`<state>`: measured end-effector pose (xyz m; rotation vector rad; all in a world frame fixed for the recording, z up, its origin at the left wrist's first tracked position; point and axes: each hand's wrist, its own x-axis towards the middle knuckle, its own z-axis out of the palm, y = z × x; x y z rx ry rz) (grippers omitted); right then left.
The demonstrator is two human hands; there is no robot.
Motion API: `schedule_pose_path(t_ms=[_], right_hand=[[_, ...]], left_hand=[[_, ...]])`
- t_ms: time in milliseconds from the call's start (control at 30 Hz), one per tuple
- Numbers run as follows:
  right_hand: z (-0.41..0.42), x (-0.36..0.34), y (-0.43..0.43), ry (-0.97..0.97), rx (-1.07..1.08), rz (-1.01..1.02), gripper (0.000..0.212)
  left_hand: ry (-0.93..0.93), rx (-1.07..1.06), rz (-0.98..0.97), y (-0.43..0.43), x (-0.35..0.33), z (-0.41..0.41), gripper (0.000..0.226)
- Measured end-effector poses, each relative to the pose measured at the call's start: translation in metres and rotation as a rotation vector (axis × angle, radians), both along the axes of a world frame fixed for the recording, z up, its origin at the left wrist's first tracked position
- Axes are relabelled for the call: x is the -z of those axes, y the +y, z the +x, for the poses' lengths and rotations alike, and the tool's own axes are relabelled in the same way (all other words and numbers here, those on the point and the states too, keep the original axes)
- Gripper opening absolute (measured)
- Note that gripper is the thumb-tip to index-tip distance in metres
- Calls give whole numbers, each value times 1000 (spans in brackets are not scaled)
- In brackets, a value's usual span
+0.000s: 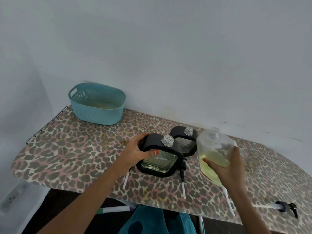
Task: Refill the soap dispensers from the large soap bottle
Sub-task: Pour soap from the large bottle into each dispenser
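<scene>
Well left of the near dispenser, a basket (98,114) sat at the back of the board (76,149). The left hand (136,152) gripped the near dispenser (157,162) by its black top, thumb on the glass front. The dispenser appeared tipped toward the camera, its open neck pointing up and slightly away. Just behind and right of it stood the second dispenser (184,141), its neck open too. Right of both, the right hand (228,168) was wrapped round the lower half of the bottle (214,147) and held it clear of the board. Yellow soap pooled low in the bottle; its long axis was near upright, neck up and leaning away, and it was blurred. By the look of it, no pour had begun. To do it well, set the near dispenser level, bring the bottle's mouth right over that narrow neck, then tilt slowly, since thick soap can surge. A pump (285,207) lay far right of the dispenser, at the board's edge.
</scene>
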<state>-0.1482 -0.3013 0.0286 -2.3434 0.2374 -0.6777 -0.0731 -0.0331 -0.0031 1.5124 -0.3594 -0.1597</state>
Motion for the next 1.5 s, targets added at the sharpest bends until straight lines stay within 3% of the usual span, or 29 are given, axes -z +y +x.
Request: schedule_pose_path(t_ms=[67, 200, 367, 600, 667, 767, 1000, 1100, 1133, 1300, 1500], right_hand=[[-2, 16, -7, -19, 74, 151, 58], [-11, 43, -9, -62, 168, 324, 63], [-17, 64, -15, -132, 157, 487, 71], [-16, 74, -24, -133, 158, 517, 77], [-16, 74, -24, -133, 151, 550, 95], [-17, 75, -25, -126, 153, 558, 85], [-17, 79, -25, -115, 158, 526, 87], [-16, 80, -27, -110, 172, 517, 80], [-16, 80, -28, -108, 173, 521, 81], [-15, 82, -26, -86, 187, 516, 80], [-14, 77, -21, -70, 169, 466, 71]], left_hand=[[12, -22, 16, 2, 0, 11, 58], [38, -65, -48, 4, -2, 36, 43], [65, -38, -106, 10, -6, 72, 50], [188, -12, -151, 18, 2, 110, 89], [215, -11, -141, 21, 8, 115, 82], [250, -44, -136, 23, 21, 119, 48], [274, -36, -169, 29, 35, 127, 50], [302, -2, -94, 36, 39, 130, 90], [293, -1, -58, 38, 40, 131, 94], [169, -42, 218, 39, 29, 123, 72], [-2, -121, 420, 39, 13, 108, 82]])
